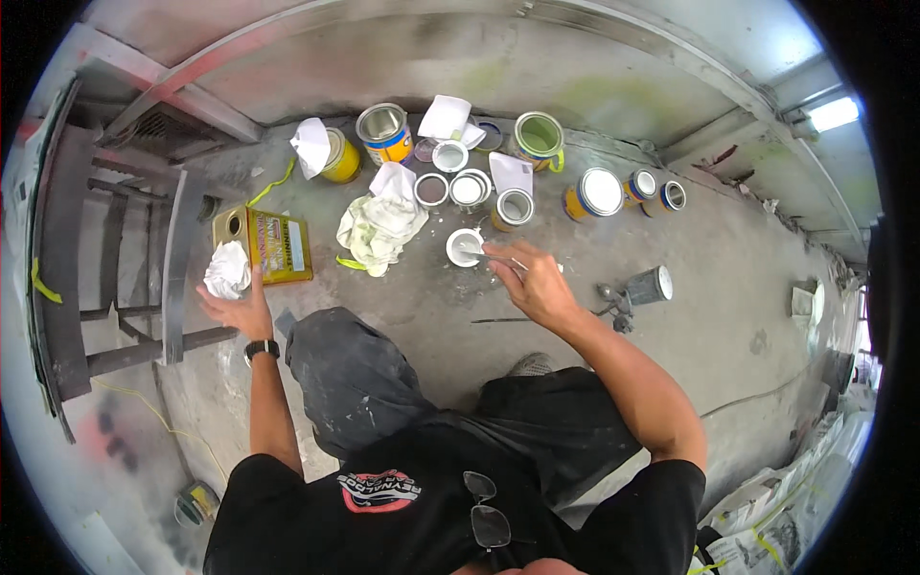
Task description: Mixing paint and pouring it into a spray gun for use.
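On the left, my left hand [240, 309] cups a crumpled white wad of cloth or paper [228, 271] between thumb and fingers. The wad rests against the front corner of a yellow-and-red rectangular metal can [280, 251]. My right hand [540, 284] pinches a thin stirring stick [486, 256], whose far end dips into a small cup of white paint [464, 246]. Just beyond the cup stand an opened tin with a grey rim [514, 207] and several small round pots, among them a white one [470, 188]. A crumpled pale rag [381, 228] lies between my hands.
Paint cans line the wall: a yellow one [341, 158], an opened blue-and-orange one [383, 134], a green-filled one [539, 136], and a white-lidded one [598, 193]. A spray gun [618, 305] lies by its cup at right. A dark metal frame [177, 268] stands at left.
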`<state>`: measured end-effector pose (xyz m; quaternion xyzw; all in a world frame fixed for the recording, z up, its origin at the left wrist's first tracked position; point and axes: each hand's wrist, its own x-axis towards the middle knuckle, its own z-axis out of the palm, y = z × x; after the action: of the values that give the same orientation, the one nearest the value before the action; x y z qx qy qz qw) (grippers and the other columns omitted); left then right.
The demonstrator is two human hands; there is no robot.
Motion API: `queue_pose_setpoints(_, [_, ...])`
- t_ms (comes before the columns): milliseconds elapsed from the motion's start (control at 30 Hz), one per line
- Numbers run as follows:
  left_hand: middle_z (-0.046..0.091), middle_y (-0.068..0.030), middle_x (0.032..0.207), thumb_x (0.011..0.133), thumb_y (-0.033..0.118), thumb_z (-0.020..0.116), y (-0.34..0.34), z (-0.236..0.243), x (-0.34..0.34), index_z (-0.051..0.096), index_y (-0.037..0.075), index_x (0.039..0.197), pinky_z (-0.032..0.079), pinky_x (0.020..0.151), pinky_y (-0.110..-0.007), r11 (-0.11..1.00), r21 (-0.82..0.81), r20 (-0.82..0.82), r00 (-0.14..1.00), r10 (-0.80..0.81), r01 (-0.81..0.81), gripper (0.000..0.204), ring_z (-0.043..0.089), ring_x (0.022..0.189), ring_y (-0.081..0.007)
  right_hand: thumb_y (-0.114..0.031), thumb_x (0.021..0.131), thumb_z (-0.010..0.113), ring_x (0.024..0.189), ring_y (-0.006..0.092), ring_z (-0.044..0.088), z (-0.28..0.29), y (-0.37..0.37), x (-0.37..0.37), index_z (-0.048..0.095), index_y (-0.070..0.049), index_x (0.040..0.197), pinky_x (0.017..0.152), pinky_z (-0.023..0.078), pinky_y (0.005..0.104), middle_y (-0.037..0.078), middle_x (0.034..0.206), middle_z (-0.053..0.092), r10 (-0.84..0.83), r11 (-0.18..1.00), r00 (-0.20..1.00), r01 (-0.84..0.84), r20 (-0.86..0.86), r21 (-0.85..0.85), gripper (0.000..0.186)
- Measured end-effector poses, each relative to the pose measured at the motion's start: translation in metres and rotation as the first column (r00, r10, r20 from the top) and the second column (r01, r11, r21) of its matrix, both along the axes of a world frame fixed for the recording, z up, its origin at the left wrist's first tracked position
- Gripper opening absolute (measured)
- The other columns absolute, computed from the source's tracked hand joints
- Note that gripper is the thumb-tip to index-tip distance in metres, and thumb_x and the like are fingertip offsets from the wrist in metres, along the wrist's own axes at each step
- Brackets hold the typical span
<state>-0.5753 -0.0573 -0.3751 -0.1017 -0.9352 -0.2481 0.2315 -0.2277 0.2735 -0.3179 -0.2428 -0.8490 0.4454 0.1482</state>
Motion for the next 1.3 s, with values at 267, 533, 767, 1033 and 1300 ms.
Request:
queue_pose_setpoints(267, [0.051, -0.0195, 0.142, 0.094, 0.021, 0.073, 0.068, 0.071, 0.023, 0.046, -0.004, 0.142, 0.037, 0.112, -0.039, 0.822, 0.287, 0.151, 0.824, -0.546, 0.492, 0.061, 0.048, 0.133, -0.0249, -0.02, 0.091, 0.069, 0.066, 0.0385, 0.065, -0.014, 0.016, -0.006, 0.071, 0.0, 0.11, 0.066, 0.051, 0.0481, 0.023, 0.071, 0.066, -0.12, 0.966, 0.975, 0.158, 0.188, -0.202, 0.028])
queue_pose_setpoints(533, [0.06, -0.0145, 0.133, 0.083, 0.012, 0.078, 0.166, 0.191, 0.122, 0.053, 0.004, 0.141, 0.043, 0.106, -0.038, 0.217, 0.079, 0.508, 0.148, -0.848, 0.973, 0.063, 0.057, 0.124, -0.0283, -0.025, 0.087, 0.07, 0.086, 0.041, 0.07, -0.06, 0.043, -0.01, 0.069, 0.005, 0.097, 0.077, 0.054, 0.0474, 0.025, 0.088, 0.071, -0.072, 0.984, 0.971, 0.106, 0.228, -0.143, 0.031])
queue_pose_setpoints(767, [0.059, -0.0178, 0.13, 0.08, 0.025, 0.082, 0.19, 0.168, 0.154, 0.053, 0.008, 0.141, 0.045, 0.101, -0.043, 0.028, 0.173, 0.586, -0.08, -0.806, 0.985, 0.07, 0.056, 0.118, -0.0377, -0.038, 0.085, 0.076, 0.095, 0.0403, 0.066, -0.078, 0.031, 0.182, 0.06, 0.003, 0.124, 0.084, 0.052, 0.0436, 0.027, 0.103, 0.068, -0.595, 0.784, 0.681, 0.608, 0.428, 0.122, 0.059])
queue_pose_setpoints(1033, [0.045, -0.0208, 0.141, 0.076, 0.032, 0.083, 0.236, 0.058, 0.211, 0.043, 0.004, 0.145, 0.044, 0.103, -0.048, -0.044, -0.18, 0.594, 0.072, -0.801, 0.983, 0.084, 0.046, 0.128, -0.0382, -0.038, 0.086, 0.081, 0.115, 0.0301, 0.058, -0.161, 0.015, 0.232, 0.041, 0.01, 0.144, 0.098, 0.046, 0.0384, 0.023, 0.13, 0.056, -0.876, 0.451, 0.465, 0.884, 0.128, -0.122, 0.085])
queue_pose_setpoints(1300, [0.05, -0.0175, 0.13, 0.076, 0.017, 0.082, 0.223, -0.055, 0.208, 0.05, 0.004, 0.135, 0.045, 0.098, -0.047, 0.263, -0.074, 0.542, 0.26, -0.799, 0.962, 0.069, 0.049, 0.118, -0.0382, -0.031, 0.087, 0.08, 0.089, 0.0185, 0.064, -0.196, 0.008, 0.257, 0.055, 0.006, 0.133, 0.077, 0.052, 0.0321, 0.013, 0.108, 0.065, -0.872, 0.339, 0.449, 0.842, 0.196, -0.42, 0.063])
